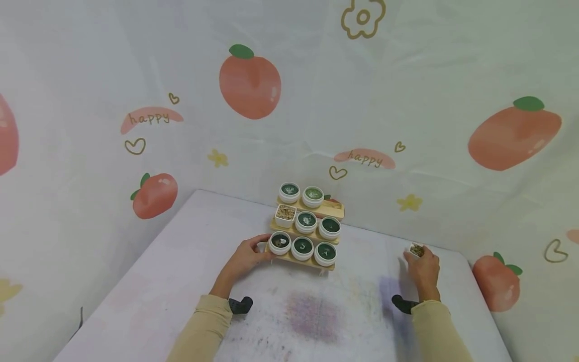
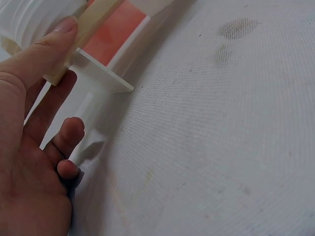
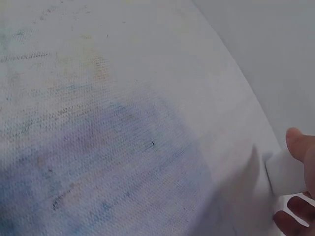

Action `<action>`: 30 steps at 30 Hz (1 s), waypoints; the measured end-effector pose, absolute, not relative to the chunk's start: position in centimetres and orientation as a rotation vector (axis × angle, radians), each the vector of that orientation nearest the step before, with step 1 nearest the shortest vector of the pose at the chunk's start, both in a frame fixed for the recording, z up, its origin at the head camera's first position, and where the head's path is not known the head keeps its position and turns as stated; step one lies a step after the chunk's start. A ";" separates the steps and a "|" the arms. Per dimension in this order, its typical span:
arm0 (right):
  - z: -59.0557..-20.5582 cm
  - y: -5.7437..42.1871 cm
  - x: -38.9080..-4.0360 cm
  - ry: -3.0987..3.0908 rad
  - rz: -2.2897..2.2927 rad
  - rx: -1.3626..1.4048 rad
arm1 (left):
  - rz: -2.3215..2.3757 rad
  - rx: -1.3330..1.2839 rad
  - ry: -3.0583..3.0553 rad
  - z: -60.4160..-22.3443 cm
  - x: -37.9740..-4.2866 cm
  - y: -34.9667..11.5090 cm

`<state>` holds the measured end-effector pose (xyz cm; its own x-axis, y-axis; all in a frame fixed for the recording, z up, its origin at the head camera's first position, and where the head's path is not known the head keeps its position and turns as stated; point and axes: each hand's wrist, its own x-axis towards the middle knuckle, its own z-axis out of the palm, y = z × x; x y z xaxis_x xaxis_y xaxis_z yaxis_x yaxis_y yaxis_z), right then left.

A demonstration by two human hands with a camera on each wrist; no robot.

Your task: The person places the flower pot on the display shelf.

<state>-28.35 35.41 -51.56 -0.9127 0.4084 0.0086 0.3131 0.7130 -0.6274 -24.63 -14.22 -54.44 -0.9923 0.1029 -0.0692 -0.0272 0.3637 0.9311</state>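
A three-step wooden stand (image 1: 332, 210) carries several round white cups (image 1: 313, 197) with dark or green tops and a square white pot (image 1: 285, 215) with brown grainy filling. At the left end of its lowest step, my left hand (image 1: 249, 255) pinches the board. In the left wrist view the thumb (image 2: 64, 27) lies on top of the wooden board (image 2: 91, 24), beside a ribbed white cup (image 2: 37, 19). Far to the right, my right hand (image 1: 424, 269) holds a small white square pot (image 1: 416, 250) with greenish-brown filling; the right wrist view shows that pot's side (image 3: 286, 173) at the table.
A pale table (image 1: 181, 301) with purple and bluish stains lies under everything. Behind and beside it hangs a white cloth (image 1: 307, 90) printed with peaches, hearts and flowers. The stand is near the table's back edge.
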 end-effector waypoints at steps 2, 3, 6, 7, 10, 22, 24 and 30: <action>-51.6 35.5 -28.3 -2.762 0.991 -0.605 | 1.707 0.080 2.498 -54.6 -24.7 -14.2; -51.5 35.5 -28.3 -2.755 0.998 -0.612 | 1.708 0.084 2.495 -54.5 -24.7 -14.2; -51.5 35.6 -28.3 -2.740 1.025 -0.636 | 1.711 0.090 2.491 -54.4 -24.7 -14.1; -51.5 35.6 -28.4 -2.737 1.030 -0.643 | 1.710 0.090 2.490 -54.4 -24.7 -14.1; -51.5 35.7 -28.6 -2.733 1.048 -0.649 | 1.707 0.083 2.485 -54.2 -24.6 -14.1; -52.0 35.2 -27.9 -2.602 1.152 -0.654 | 1.693 0.079 2.498 -54.4 -24.6 -14.1; -52.1 35.1 -27.8 -2.578 1.143 -0.641 | 1.688 0.075 2.498 -54.4 -24.7 -14.2; -52.2 34.4 -28.0 -2.512 1.155 -0.611 | 1.692 0.078 2.507 -54.5 -24.6 -14.2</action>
